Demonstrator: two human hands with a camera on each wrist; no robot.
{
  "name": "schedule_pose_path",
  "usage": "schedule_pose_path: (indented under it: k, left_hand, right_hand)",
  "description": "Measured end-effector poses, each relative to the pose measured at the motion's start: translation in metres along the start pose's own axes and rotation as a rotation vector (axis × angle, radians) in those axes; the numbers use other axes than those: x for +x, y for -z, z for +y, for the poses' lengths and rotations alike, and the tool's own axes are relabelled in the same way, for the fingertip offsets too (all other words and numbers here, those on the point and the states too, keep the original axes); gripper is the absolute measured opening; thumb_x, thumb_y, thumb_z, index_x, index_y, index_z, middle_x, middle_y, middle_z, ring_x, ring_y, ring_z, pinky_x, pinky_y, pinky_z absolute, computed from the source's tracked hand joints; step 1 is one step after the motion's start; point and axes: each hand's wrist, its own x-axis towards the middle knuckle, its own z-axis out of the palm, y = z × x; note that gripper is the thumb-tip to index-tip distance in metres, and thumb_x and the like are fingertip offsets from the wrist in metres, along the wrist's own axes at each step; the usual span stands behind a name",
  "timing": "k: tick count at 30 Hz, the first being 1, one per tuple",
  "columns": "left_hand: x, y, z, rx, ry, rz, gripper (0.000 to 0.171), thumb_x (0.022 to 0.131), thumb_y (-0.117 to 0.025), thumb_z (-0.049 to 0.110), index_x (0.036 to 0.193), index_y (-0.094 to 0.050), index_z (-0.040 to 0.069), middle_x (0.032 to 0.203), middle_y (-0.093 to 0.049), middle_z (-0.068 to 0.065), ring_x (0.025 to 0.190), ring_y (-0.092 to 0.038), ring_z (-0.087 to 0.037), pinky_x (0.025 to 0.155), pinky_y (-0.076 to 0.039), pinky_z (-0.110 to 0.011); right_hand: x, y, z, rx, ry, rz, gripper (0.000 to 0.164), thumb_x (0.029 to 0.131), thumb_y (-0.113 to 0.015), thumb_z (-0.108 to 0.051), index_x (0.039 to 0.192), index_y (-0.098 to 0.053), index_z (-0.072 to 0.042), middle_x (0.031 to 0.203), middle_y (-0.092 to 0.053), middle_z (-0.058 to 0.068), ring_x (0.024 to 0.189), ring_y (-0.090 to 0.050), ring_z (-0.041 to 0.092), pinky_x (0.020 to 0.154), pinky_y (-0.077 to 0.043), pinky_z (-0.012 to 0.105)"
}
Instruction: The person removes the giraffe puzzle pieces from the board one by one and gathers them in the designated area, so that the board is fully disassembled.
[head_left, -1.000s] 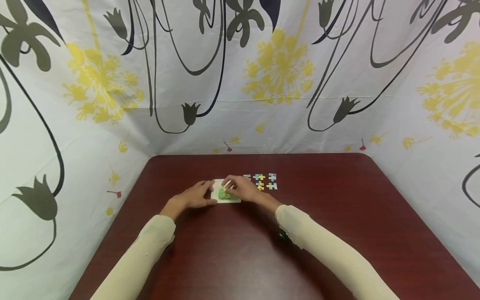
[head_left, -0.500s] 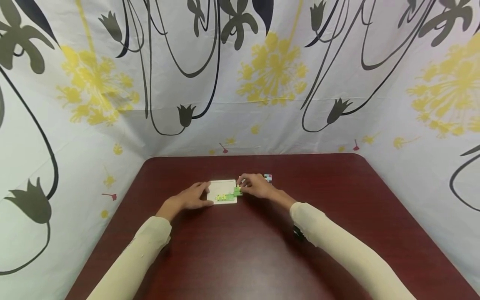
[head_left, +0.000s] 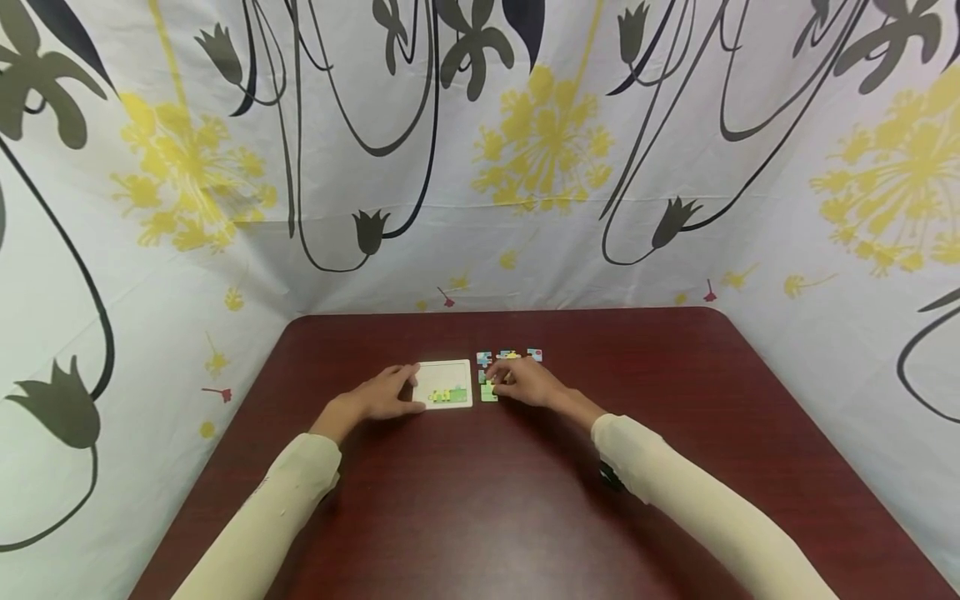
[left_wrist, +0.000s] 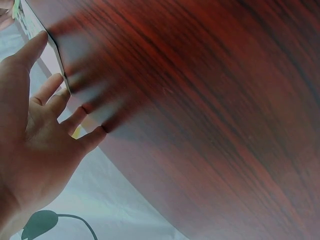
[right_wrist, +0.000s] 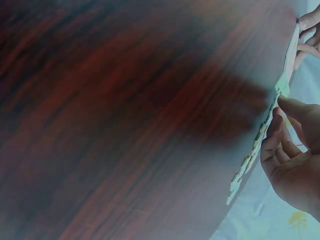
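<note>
My left hand (head_left: 381, 392) lies at the left side of a white puzzle tray (head_left: 442, 372), its thumb and fingertips touching the edge. In the left wrist view, the fingers of that hand (left_wrist: 45, 135) are spread, two of them down on the table. Joined green and yellow pieces (head_left: 447, 395) line the lower part of the tray. Just right of the tray, my right hand (head_left: 528, 382) pinches a green puzzle piece (head_left: 489, 392) between thumb and fingers. The right wrist view has the thumb right at the edge of this green piece (right_wrist: 282, 86).
Several loose puzzle pieces lie behind the right hand, among them a blue one (head_left: 483, 358), a yellow and blue one (head_left: 508, 354) and one with a red spot (head_left: 534, 354). The dark red table (head_left: 450, 500) meets a patterned cloth (head_left: 525, 275) at its far edge.
My right hand has gone from over the tray to its right side, carrying the green piece off the tray's right edge. The left hand stays at the tray.
</note>
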Motion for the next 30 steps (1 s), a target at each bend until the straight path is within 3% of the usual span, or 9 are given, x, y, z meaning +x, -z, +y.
schedule_pose_path:
  k: [15,24,30]
  left_hand:
    - [-0.005,0.0,-0.003,-0.001,-0.009,0.01,0.069,0.098,-0.071,0.045,0.15,-0.044,0.008,0.159,-0.036,-0.022,0.148,-0.035,-0.04,0.111,-0.037,-0.061]
    - [-0.001,0.0,-0.003,0.0,-0.008,0.016,0.066,0.097,-0.072,0.046,0.147,-0.047,0.01,0.158,-0.039,-0.02,0.149,-0.034,-0.038,0.111,-0.038,-0.06]
    - [0.002,-0.001,-0.002,0.003,-0.001,0.015,0.068,0.097,-0.072,0.047,0.148,-0.046,0.011,0.157,-0.04,-0.019,0.149,-0.036,-0.037,0.111,-0.038,-0.059]
  right_hand:
    - [0.005,-0.005,-0.006,-0.017,0.02,0.008,0.023,0.098,-0.074,-0.011,0.12,-0.073,-0.006,0.102,-0.076,0.004,0.091,-0.073,0.019,0.078,-0.057,0.033]
    - [0.02,-0.015,-0.021,0.015,0.041,-0.012,0.022,0.098,-0.073,-0.012,0.119,-0.074,-0.006,0.102,-0.075,0.002,0.09,-0.073,0.017,0.078,-0.057,0.031]
    - [0.034,-0.019,-0.034,-0.01,0.057,-0.01,0.021,0.098,-0.073,-0.012,0.119,-0.075,-0.007,0.098,-0.076,0.001,0.08,-0.069,0.011,0.073,-0.055,0.028]
